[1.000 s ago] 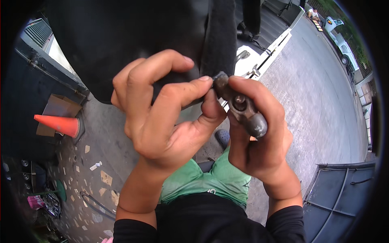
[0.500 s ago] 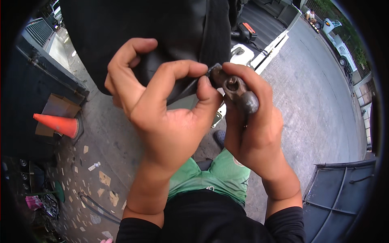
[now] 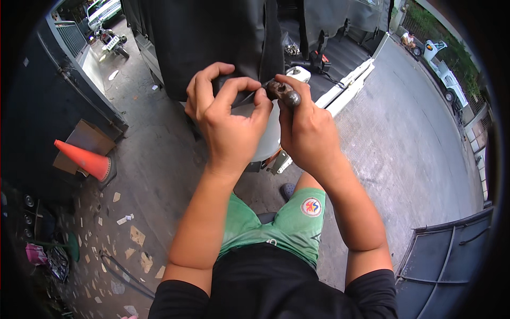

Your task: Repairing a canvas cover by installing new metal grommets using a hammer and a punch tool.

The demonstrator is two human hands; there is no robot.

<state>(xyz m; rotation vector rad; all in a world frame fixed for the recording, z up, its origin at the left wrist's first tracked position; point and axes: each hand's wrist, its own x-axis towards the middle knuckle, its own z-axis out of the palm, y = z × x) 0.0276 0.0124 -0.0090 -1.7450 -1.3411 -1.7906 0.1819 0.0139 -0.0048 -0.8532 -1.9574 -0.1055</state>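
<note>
My right hand (image 3: 311,130) is closed around a ball-peen hammer (image 3: 291,98), holding it close under its dark, worn metal head. The rounded end of the head faces me, and its handle is mostly hidden in my grip. Right beside the hammer's other end, my left hand (image 3: 228,122) has thumb and forefinger pressed together, the other fingers curled loosely. What that pinch holds, if anything, is too small to make out. Behind both hands hangs a large black vinyl-like sheet (image 3: 212,37), its lower edge close to my left fingers.
A white vehicle's ribbed cargo bed (image 3: 342,56) lies beyond the sheet, with a tool on it. To the left are an orange cone (image 3: 85,159), a cardboard box (image 3: 90,139) and a motorcycle (image 3: 112,42). A blue-grey metal panel (image 3: 446,260) stands at lower right.
Both hands and the hammer have moved farther from me, with my left hand shifting right and my right hand slightly left. More of the vehicle and the motorcycle now shows.
</note>
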